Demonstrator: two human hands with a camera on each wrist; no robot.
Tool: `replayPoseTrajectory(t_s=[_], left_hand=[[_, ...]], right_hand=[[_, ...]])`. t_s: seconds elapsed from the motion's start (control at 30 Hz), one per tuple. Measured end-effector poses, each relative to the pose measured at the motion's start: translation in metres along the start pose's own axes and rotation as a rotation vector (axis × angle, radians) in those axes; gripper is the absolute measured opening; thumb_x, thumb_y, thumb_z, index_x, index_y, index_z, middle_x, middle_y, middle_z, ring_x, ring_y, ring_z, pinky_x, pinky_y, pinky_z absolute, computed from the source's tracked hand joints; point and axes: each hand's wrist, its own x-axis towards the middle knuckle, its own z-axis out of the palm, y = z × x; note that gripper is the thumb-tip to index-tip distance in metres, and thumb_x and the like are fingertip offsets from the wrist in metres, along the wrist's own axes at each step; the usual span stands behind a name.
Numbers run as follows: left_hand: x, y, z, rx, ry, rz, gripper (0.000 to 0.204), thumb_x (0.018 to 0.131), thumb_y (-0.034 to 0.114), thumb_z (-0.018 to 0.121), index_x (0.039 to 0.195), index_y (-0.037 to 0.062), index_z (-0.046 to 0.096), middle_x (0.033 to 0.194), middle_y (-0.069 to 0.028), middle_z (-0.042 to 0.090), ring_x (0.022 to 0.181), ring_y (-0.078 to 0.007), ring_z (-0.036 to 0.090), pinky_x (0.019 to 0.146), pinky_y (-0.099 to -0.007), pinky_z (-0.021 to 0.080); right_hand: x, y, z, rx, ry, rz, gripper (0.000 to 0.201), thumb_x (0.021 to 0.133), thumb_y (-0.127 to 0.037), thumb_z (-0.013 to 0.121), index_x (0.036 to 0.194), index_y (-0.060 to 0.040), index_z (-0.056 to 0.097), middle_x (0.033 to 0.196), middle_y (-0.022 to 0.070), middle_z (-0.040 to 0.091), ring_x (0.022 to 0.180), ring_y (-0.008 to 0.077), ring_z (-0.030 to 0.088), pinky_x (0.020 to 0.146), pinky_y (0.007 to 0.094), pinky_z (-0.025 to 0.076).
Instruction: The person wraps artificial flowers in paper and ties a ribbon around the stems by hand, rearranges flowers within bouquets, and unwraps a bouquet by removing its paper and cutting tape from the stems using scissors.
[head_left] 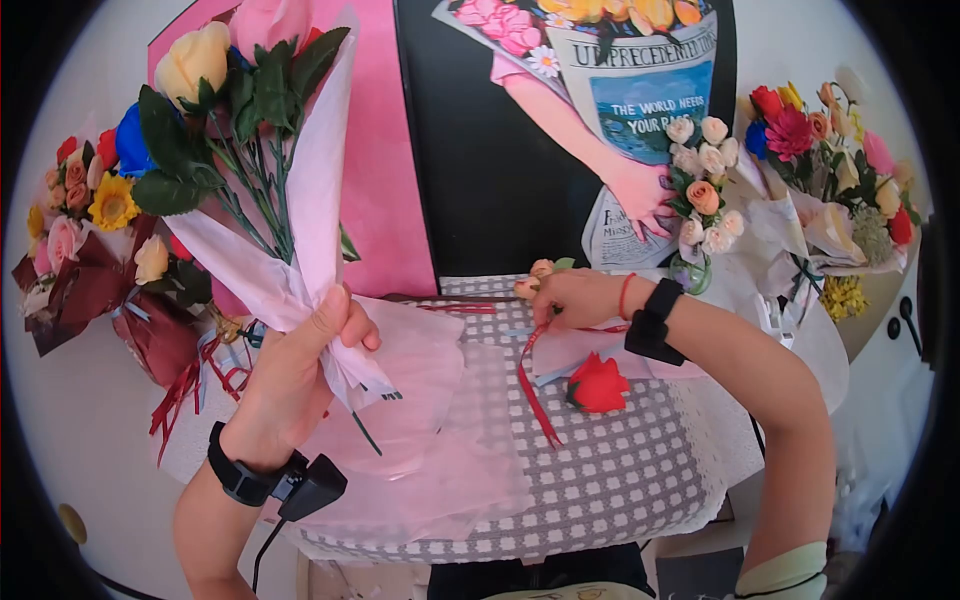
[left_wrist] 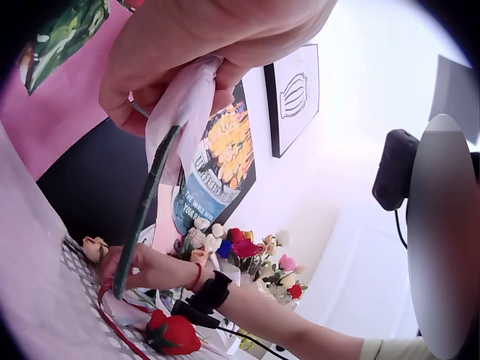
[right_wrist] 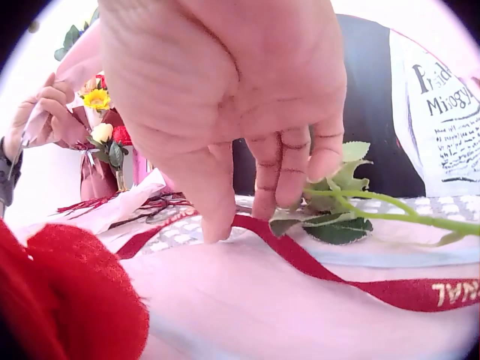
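My left hand [head_left: 300, 370] grips a bouquet [head_left: 275, 90] by its gathered base, held upright above the left of the table. Roses top it, in cream, pink and blue, and a pale pink wrapping sheet [head_left: 335, 190] surrounds the green stems. Below the fist one long stem [left_wrist: 146, 210] sticks out past the paper. Over the back of the table, my right hand [head_left: 580, 300] pinches a dark red ribbon [right_wrist: 390, 292] with pale lettering between thumb and fingers. A peach rose [head_left: 527, 288] lies just beyond those fingers, its leaves [right_wrist: 337, 225] beside them. Nearer me is a red rose [head_left: 598, 382].
Pink wrapping sheets [head_left: 400, 470] cover the left of the checked tablecloth [head_left: 610, 470]. A burgundy-wrapped bouquet [head_left: 150, 330] stands left. At right are a glass vase [head_left: 690, 272] of pale roses and another wrapped bouquet [head_left: 830, 220]. Pink and black boards [head_left: 480, 170] rise behind.
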Motion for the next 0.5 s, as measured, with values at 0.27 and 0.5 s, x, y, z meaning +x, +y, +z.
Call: replayPoseTrajectory(t_s=[0.27,0.5], left_hand=[[0.010,-0.011,0.024,-0.016,-0.092,-0.030,0.025,0.088,0.031,0.053,0.091,0.0075,0.046,0.067,0.0008,0.043,0.074,-0.0159,0.048,0.075,-0.0307,0.040],[0.025,-0.018,0.038,-0.076,-0.133,-0.065,0.023,0.087,0.030,0.054,0.092,0.0082,0.048,0.067,0.0014,0.044,0.075,-0.0155,0.049,0.076,-0.0304,0.041]], right_hand=[[-0.021,-0.017,-0.060,0.436,0.138,0.010,0.010,0.081,-0.008,0.059,0.083,0.0011,0.064,0.076,0.0041,0.062,0.069,0.0112,0.057,0.065,0.0231,0.045],[-0.048,-0.052,-0.115,0.610,0.334,-0.168,0.015,0.089,-0.010,0.049,0.087,0.0015,0.059,0.076,0.0035,0.062,0.070,0.0072,0.057,0.067,0.0201,0.046]])
